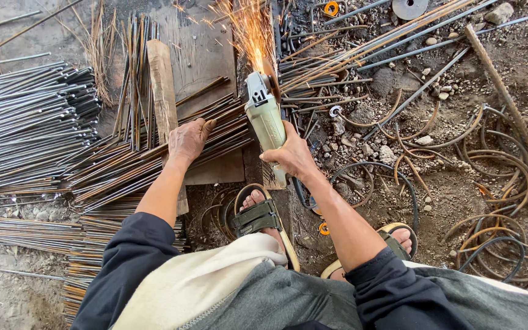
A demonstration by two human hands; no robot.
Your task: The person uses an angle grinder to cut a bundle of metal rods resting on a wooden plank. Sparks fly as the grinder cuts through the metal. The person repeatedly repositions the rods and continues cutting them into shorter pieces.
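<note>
Bare earth strewn with stones, bent wire and rusty offcuts made up the work floor. At the centre, the right hand (291, 156) was clenched around the body of a pale green angle grinder (265, 119), whose disc end pointed away from the person and threw a fan of sparks (250, 30) forward. Just to the left of that grip, the left hand (187, 140) lay palm-down, fingers spread rather than closed, pressing on a bundle of thin steel rods (148, 165) that ran under a wooden plank (163, 88) toward the disc. Judging by the sparks, cutting was in full progress, not finished. Farther left of the grip lay a large stack of straight grey rods (25, 122), and nearer the person more bundles (90, 244); which were already cut cannot be told. To the right of the grip, curled wire loops (496, 183) sprawled. Below it, sandalled feet (261, 217) braced.
</note>
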